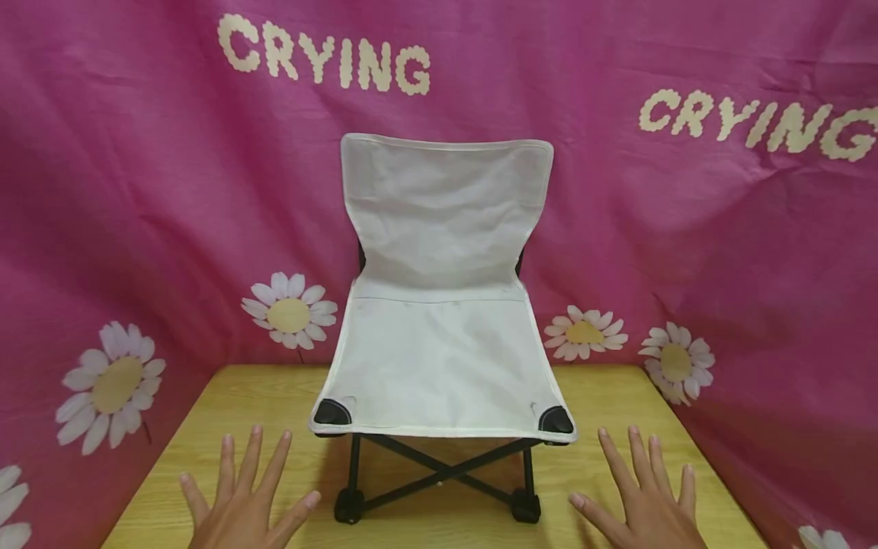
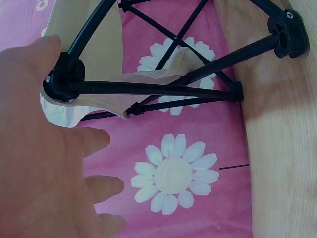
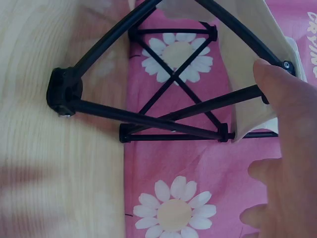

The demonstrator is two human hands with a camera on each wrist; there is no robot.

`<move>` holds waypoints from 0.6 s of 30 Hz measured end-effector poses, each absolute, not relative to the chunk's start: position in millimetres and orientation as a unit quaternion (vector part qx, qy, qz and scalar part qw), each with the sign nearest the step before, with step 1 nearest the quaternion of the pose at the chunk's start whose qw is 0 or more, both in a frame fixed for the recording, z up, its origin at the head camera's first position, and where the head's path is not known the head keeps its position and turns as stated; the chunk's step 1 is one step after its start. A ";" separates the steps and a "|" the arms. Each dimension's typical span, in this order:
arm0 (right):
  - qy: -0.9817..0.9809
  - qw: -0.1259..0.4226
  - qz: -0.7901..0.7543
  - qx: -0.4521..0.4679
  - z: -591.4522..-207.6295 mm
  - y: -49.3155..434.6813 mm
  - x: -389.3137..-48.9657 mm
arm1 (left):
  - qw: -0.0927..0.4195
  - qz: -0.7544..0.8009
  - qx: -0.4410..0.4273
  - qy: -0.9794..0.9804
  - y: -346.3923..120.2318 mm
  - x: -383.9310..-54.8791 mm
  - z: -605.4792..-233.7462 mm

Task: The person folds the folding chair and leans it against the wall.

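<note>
"Spreading its straight fingers, the person's left hand (image 1: 240, 511) has hold of nothing, right?"

"Yes, and the right hand (image 1: 645, 503) matches it: fingers straight and fanned, thumb out, nothing gripped. Whether either touches the pale yellow wooden table (image 1: 261, 389), one cannot tell."

"What stands between them?"

"Slightly beyond them, a folding chair of off-white fabric on a black tubular frame (image 1: 439, 351) stands upright on the table, its seat's front edge toward the person. Both hands are apart from it."

"Under the seat?"

"Crossed black tubes (image 1: 441, 477) above rounded black feet (image 1: 350, 505). Black corner pockets (image 1: 332, 412) sit at the seat's front corners."

"Behind?"

"Magenta cloth (image 1: 274, 191), printed with white-petalled, yellow-centred daisies (image 1: 289, 314) and cream lettering (image 1: 325, 57) reading CRYING."
</note>
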State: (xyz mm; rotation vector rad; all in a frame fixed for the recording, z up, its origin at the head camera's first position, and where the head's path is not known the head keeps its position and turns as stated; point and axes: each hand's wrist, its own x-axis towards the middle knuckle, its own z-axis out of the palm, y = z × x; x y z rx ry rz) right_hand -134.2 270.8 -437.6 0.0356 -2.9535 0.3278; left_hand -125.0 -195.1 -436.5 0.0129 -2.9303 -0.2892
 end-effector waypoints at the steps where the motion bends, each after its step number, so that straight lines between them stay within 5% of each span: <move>1: -0.989 0.092 0.111 0.019 -437.2 270.6 -134.7 | 0.098 -0.101 0.003 -0.990 -194.9 -124.5 -436.2; 18: -0.947 0.245 0.149 0.142 -413.7 260.6 -133.3 | 0.205 -0.121 -0.078 -0.968 -187.0 -130.1 -415.6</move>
